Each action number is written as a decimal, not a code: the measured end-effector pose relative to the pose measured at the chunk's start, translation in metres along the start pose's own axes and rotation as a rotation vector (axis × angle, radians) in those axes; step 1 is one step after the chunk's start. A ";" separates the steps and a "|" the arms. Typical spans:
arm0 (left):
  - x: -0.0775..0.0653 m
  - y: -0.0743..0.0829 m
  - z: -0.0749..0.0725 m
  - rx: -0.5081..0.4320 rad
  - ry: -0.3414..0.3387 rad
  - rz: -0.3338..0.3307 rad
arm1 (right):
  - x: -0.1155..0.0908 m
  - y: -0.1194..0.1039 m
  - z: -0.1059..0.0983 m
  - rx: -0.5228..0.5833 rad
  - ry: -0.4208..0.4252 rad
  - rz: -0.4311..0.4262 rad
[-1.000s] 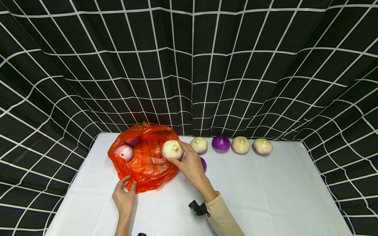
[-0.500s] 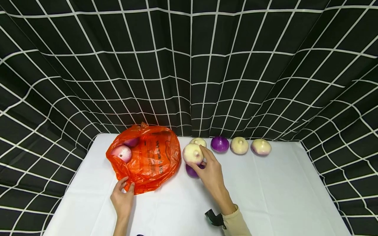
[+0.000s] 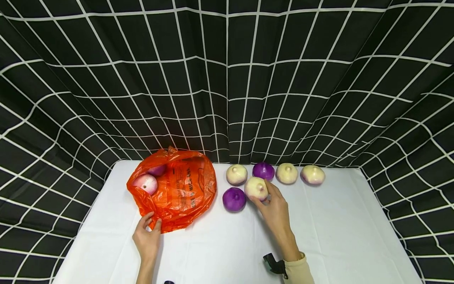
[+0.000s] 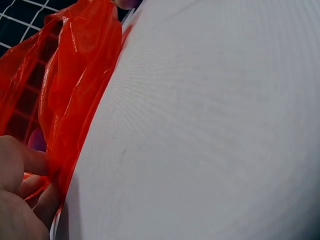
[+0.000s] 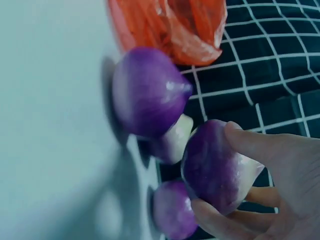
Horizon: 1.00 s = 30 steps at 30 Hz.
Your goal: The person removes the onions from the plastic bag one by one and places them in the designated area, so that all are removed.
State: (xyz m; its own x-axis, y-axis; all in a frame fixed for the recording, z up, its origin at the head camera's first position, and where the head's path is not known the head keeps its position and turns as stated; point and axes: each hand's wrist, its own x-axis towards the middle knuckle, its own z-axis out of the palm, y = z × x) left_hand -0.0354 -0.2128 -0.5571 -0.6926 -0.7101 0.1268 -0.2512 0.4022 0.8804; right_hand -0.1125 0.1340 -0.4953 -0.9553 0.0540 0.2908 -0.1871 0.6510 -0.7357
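My right hand point(image 3: 276, 209) grips a cream-topped onion point(image 3: 256, 188) with a purple lower half, between thumb and fingers. In the right wrist view this onion point(image 5: 215, 167) appears raised off the table. Just left of it sits a glossy purple onion point(image 3: 234, 199). Behind stands a row of onions: a cream one point(image 3: 236, 174), a purple one point(image 3: 263, 170) and two more cream ones point(image 3: 287, 173) point(image 3: 313, 174). An orange plastic bag point(image 3: 184, 189) lies open at left, a pinkish onion point(image 3: 146, 184) and a purple onion point(image 3: 157, 170) inside. My left hand point(image 3: 147, 238) pinches its near edge.
A white cloth covers the table point(image 3: 340, 228). Black curtain point(image 3: 230, 79) with white grid lines rises directly behind the row and along both sides. A small dark object point(image 3: 169, 282) shows at the bottom edge of the head view.
My right hand has carried the cream-topped onion from over the bag to the right, past the front purple onion, which is now uncovered. My left hand stays at the bag's edge.
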 end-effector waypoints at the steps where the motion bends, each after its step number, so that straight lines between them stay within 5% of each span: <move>1: 0.000 0.000 0.000 0.000 0.001 -0.002 | -0.001 0.003 -0.001 -0.010 -0.008 0.009; 15: 0.000 -0.001 -0.001 -0.002 0.002 -0.007 | -0.013 0.030 0.003 -0.188 -0.067 -0.015; 23: 0.000 -0.002 -0.001 0.006 0.007 0.014 | -0.016 0.029 -0.001 -0.228 -0.142 0.082; 30: 0.000 0.000 0.001 -0.002 0.003 0.001 | -0.018 0.029 -0.003 -0.215 -0.113 0.053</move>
State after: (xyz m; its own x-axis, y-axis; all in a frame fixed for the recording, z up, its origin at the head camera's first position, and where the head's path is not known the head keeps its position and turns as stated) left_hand -0.0355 -0.2122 -0.5575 -0.6910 -0.7112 0.1292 -0.2493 0.4023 0.8809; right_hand -0.0999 0.1542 -0.5198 -0.9842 0.0156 0.1762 -0.0944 0.7964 -0.5974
